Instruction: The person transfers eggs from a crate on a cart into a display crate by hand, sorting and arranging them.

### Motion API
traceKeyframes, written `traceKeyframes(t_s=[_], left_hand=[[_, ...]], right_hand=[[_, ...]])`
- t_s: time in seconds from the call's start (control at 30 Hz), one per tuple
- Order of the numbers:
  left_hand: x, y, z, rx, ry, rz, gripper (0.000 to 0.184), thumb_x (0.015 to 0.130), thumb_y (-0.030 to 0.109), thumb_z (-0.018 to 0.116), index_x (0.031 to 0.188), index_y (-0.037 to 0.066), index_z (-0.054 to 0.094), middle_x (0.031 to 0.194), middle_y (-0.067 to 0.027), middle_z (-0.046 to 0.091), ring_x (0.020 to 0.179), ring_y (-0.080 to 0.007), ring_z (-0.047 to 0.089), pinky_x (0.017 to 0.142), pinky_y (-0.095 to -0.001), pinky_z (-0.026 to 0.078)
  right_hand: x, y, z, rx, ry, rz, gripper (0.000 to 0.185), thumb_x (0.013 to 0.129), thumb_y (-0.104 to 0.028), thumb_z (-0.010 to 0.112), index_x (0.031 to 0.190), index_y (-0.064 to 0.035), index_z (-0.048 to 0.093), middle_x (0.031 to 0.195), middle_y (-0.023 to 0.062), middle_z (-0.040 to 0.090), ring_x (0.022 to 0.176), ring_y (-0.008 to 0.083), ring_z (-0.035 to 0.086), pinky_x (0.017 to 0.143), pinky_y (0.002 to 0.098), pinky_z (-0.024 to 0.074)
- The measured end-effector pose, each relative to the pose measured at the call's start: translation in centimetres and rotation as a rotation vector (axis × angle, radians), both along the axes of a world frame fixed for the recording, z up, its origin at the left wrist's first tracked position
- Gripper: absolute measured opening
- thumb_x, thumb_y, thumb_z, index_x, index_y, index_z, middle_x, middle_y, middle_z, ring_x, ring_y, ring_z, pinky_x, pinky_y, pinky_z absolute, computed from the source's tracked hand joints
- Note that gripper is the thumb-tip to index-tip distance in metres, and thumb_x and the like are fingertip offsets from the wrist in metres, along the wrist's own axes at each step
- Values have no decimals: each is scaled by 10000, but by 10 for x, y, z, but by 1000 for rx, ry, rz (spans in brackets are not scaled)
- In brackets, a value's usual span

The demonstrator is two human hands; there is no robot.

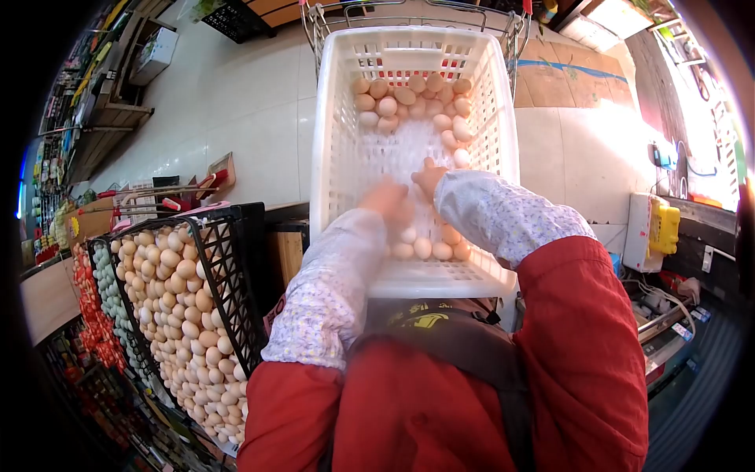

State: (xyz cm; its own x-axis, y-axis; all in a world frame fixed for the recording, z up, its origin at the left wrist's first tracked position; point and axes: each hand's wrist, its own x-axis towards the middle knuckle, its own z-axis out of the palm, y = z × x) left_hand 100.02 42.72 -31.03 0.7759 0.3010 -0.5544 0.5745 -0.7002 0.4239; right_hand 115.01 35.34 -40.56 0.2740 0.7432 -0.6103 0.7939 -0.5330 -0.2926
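In front of me stands a white plastic basket (320,173) with slotted walls. Brown eggs (405,95) are heaped at its far end and run down its right side. A smaller group of eggs (422,248) lies at the near end, below my hands. My left hand (388,200) is over the basket's middle, smeared by motion, so its fingers do not show clearly. Close beside it, my right hand (429,180) is low in the basket with its fingers curled; whatever they hold is hidden. Both forearms wear pale flowered sleeve covers.
A black crate (236,275) full of brown eggs (185,315) stands at my left, with greenish eggs (110,291) beyond it. Behind the basket is a metal cart (515,39). Flattened cardboard (574,75) lies on the floor. A white and yellow device (653,232) is at right.
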Motion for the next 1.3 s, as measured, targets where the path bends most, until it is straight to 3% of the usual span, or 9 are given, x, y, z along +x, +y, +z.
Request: traceKeyframes(t_s=[0.23, 0.4, 0.47, 0.5, 0.53, 0.97, 1.07, 1.2, 1.3], left_hand=[[10, -21, 29, -314, 18, 48, 345, 815, 296, 615, 1052, 49, 654, 1008, -213, 652, 973, -366, 624, 864, -447, 476], [20, -21, 45, -518, 122, -51, 396, 730, 320, 616, 1000, 38, 682, 847, -142, 696, 753, -292, 662, 694, -343, 530], [12, -13, -6, -469, 21, -214, 507, 691, 381, 677, 1070, 47, 649, 992, -164, 675, 922, -268, 642, 793, -335, 510], [9, -12, -13, -613, -28, -149, 550, 674, 398, 701, 1100, 57, 636, 1029, -153, 667, 961, -248, 628, 820, -329, 498], [8, -12, -16, -602, -44, -174, 550, 674, 398, 701, 1100, 57, 636, 1029, -153, 667, 961, -248, 628, 820, -329, 498], [12, -1, 63, -1325, 530, 513, 468, 735, 311, 797, 1088, 77, 599, 967, -29, 625, 860, -119, 597, 726, -237, 488], [5, 7, 8, -1072, 457, 325, 518, 749, 407, 767, 1114, 82, 594, 996, -19, 635, 932, -124, 584, 796, -266, 461], [-10, 9, -18, -993, 461, 491, 513, 726, 443, 780, 1076, 106, 618, 942, 2, 632, 905, -108, 576, 769, -248, 434], [-5, 3, 11, -1021, 444, 723, 730, 616, 241, 886, 1213, 105, 488, 984, -75, 606, 877, -196, 599, 738, -345, 501]], right_hand=[[-1, 8, 18, -25, -1, 92, 372, 809, -217, 582, 1175, -157, 580, 1221, 220, 479, 998, 416, 604, 884, 483, 484], [-14, 18, 16, -101, -14, -100, 454, 825, -301, 582, 1237, -116, 534, 1246, 230, 525, 1078, 414, 577, 919, 531, 451], [-21, 25, 12, -145, -126, -296, 494, 832, -334, 582, 1261, -99, 515, 1256, 235, 543, 1110, 413, 567, 934, 549, 438], [-31, 32, 15, -197, -255, -432, 515, 835, -351, 583, 1273, -91, 506, 1261, 237, 552, 1126, 413, 561, 941, 559, 431], [-10, 20, 46, -134, 167, -420, 541, 843, -373, 563, 1286, -76, 471, 1252, 240, 558, 1102, 418, 574, 937, 558, 429], [-9, 8, 39, -66, 193, -325, 584, 858, -379, 523, 1326, -55, 395, 1241, 255, 561, 1108, 415, 571, 947, 514, 418], [-8, 6, 44, -17, 116, -166, 592, 860, -381, 517, 1336, -56, 383, 1237, 259, 561, 1110, 414, 570, 950, 507, 415], [-7, 13, 67, -114, 208, -399, 591, 861, -385, 513, 1334, -55, 383, 1236, 269, 556, 1118, 416, 566, 961, 503, 411], [-5, 15, 34, -114, 163, -212, 586, 861, -377, 510, 1334, -56, 379, 1233, 273, 558, 1117, 419, 566, 964, 503, 409]])
